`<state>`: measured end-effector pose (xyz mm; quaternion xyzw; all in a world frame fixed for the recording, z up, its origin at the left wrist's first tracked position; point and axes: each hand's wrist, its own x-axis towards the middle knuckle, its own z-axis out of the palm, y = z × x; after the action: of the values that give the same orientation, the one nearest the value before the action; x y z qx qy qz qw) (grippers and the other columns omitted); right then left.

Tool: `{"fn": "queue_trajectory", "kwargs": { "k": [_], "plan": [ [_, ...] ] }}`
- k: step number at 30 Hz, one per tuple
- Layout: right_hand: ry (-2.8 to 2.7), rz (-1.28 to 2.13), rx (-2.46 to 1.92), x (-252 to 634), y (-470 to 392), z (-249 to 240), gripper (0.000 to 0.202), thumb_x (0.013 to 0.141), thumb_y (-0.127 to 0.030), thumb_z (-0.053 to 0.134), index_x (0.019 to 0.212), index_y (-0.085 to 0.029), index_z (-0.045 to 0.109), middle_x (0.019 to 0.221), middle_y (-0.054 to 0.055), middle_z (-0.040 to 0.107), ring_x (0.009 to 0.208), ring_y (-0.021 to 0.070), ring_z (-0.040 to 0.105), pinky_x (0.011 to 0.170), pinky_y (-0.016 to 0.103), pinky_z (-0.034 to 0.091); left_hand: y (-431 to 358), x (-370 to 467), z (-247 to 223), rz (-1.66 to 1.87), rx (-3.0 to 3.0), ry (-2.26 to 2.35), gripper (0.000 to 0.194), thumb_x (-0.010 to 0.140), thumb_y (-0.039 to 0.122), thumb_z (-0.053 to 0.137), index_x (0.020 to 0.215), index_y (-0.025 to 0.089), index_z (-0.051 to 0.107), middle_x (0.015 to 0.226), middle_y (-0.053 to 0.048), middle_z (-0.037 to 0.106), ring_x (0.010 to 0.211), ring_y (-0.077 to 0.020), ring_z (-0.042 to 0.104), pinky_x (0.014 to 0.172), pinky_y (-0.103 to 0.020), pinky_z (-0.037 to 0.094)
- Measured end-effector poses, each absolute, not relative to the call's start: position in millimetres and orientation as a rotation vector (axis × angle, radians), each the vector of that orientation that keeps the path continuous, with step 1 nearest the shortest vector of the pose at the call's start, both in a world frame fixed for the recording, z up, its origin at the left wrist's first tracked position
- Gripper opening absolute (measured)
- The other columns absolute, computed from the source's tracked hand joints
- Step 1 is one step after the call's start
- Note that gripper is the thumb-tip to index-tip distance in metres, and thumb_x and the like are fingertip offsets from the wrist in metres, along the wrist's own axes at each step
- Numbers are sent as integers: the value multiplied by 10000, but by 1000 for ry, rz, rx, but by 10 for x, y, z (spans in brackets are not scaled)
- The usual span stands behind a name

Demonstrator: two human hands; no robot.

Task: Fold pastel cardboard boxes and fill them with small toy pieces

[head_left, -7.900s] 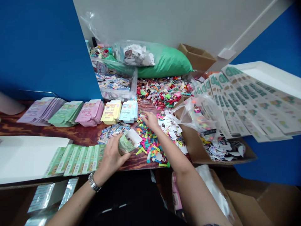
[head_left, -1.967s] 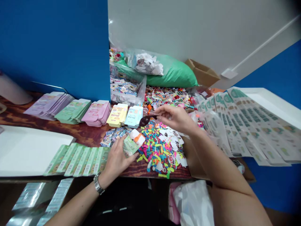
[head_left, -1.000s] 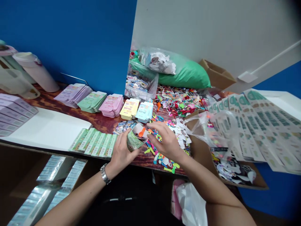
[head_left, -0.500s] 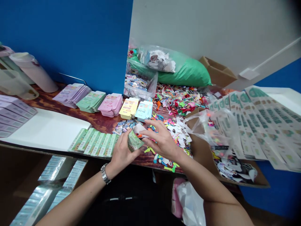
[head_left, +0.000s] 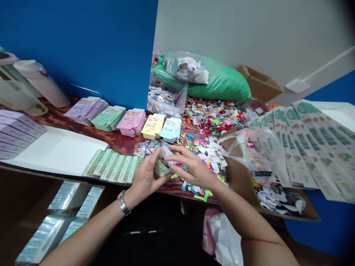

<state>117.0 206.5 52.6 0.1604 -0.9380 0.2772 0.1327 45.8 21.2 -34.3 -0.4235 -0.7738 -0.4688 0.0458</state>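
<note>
The small green box (head_left: 160, 168) sits between the two hands, just above the front edge of the bench (head_left: 122, 145), a little right of the row of green boxes lying flat there. The left hand (head_left: 145, 180) has it: palm cupped under and behind the box, thumb up along its left face, fingers curled round the lower end. The box's long axis runs slantwise, from the lower end in the left palm up and away toward the back of the bench, and its white flap (head_left: 165, 152) stands open at the far, upper end.

The right hand (head_left: 191, 170) comes in from the right side, palm down, fingers spread and half open, with the fingertips right at the flap end of the box; it appears to touch the box there rather than grip it, and whether it pinches anything small between the fingertips cannot be told. So the left hand carries the box and is the nearer one, while the right hand works at the open mouth, which faces away from the person and slightly to the right.

Directly beneath and beyond the right hand lies the heap of coloured balloons (head_left: 191, 142) (loose, many colours), spread toward the right half of the bench, and the row of green boxes (head_left: 113, 170) lies just left of the left hand.
</note>
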Motion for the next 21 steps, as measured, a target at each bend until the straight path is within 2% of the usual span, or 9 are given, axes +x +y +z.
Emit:
{"fn": "queue_trajectory", "kwargs": {
  "k": [4,7,10,15,21],
  "plan": [
    [-2643,779,405,1193,2057,471,193,934,-189,551,1069,-198,688,1151,120,641,1083,200,608,914,361,521,208,445,-328,-1452,-1311,-2329,723,824,376,692,1413,248,292,1237,-118,539,1112,-230,581,917,-363,513],
    [-2599,791,354,1216,1960,391,324,936,-141,531,1245,-208,602,1158,100,661,1068,186,620,917,340,522,213,459,-361,-1449,-1333,-2300,638,820,356,695,1334,240,336,1138,-89,557,1010,-204,611,855,-342,530],
    [-2533,888,289,1242,1865,363,401,951,-118,503,1330,-245,532,1220,72,650,1103,162,618,942,319,518,207,478,-406,-1429,-1318,-2293,688,820,357,691,1367,240,292,1154,-98,565,1029,-219,622,859,-362,537],
    [-2514,1098,242,1237,1806,382,225,942,-180,552,1124,-243,668,1092,54,687,1046,173,640,914,335,536,194,490,-408,-1335,-1246,-2393,918,810,400,694,1493,198,115,1358,-182,499,1198,-287,575,949,-414,520],
    [-2479,1316,-108,1177,1770,363,171,870,-163,603,1013,-213,682,998,51,690,946,172,659,804,298,570,216,505,-352,-1235,-1263,-2420,928,845,385,651,1533,166,69,1388,-197,480,1239,-297,536,982,-409,497]
  ]
}}
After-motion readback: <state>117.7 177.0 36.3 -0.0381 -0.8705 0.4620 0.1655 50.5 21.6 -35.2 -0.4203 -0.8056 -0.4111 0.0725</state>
